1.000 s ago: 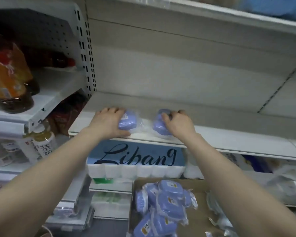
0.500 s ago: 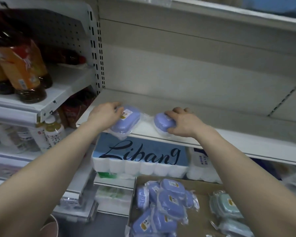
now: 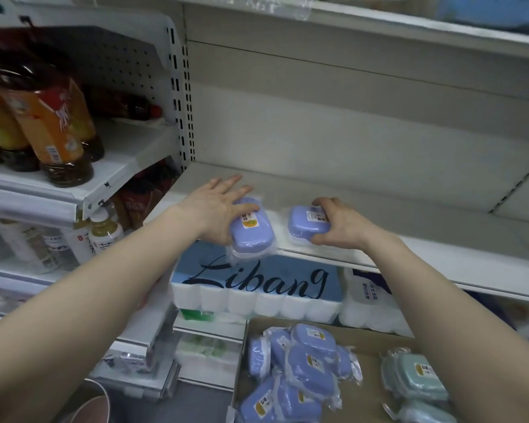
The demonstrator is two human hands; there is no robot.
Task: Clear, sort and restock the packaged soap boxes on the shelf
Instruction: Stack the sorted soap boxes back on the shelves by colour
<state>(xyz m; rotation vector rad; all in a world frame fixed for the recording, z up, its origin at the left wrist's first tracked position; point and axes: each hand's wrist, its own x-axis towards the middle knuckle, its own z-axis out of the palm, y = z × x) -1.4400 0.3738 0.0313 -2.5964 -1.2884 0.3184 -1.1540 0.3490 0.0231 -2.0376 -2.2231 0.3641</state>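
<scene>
The left grip (image 3: pixel 217 209) is wide: its fingers lie straight and spread over the far left corner of a purple, rounded soap box in clear plastic wrap (image 3: pixel 251 230), with the thumb at the box's near left side. This box sits askew at the front of the white metal shelf (image 3: pixel 409 248), and its near end juts out past the shelf edge.

Just to the right of that grip, the right grip (image 3: pixel 339 224) holds a second purple wrapped soap box (image 3: pixel 307 224), fingers curled over its far end and thumb pressed on its near edge. This box lies on the shelf, near the first but apart from it.

Straight below both grips, under the shelf, is a blue and white pack of paper rolls lettered "Libang" (image 3: pixel 257 282). Lower still, an open brown cardboard carton (image 3: pixel 370 377) holds a heap of purple wrapped soap boxes (image 3: pixel 303 370) and, under the right forearm, pale green wrapped soap boxes (image 3: pixel 419 377). Well left of the left grip, orange-labelled bottles of dark liquid (image 3: pixel 52 132) stand on a neighbouring shelf.
</scene>
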